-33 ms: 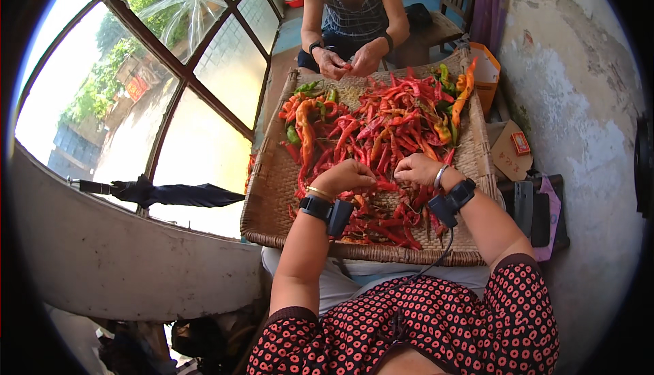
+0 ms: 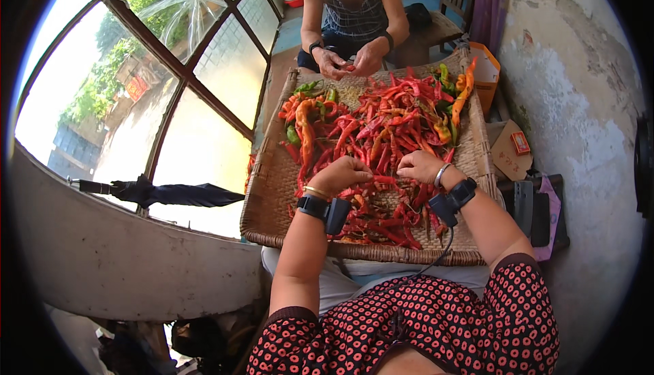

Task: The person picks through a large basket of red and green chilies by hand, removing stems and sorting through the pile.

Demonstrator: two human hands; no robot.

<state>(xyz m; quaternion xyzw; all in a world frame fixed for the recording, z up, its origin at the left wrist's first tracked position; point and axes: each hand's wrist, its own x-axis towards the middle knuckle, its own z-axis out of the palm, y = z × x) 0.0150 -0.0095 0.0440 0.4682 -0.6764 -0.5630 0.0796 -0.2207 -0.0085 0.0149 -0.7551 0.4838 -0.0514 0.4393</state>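
Filling woven tray (image 2: 272,198): red peppers (image 2: 390,119), plus green ones (image 2: 444,75) at 11 & 1 o'clock.
L hand (image 2: 345,173) at 8, R hand (image 2: 420,165) at 3, over peppers, fingers bunched; can't tell if gripping.

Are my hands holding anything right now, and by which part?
Can't tell for sure: your left hand perhaps pinches a red pepper by its left end; whether your right hand holds anything is unclear.

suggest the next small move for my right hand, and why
Perhaps lower the right hand slightly onto the red peppers: it curls close by the pile in the woven tray, though whether it already holds one is hard to tell.
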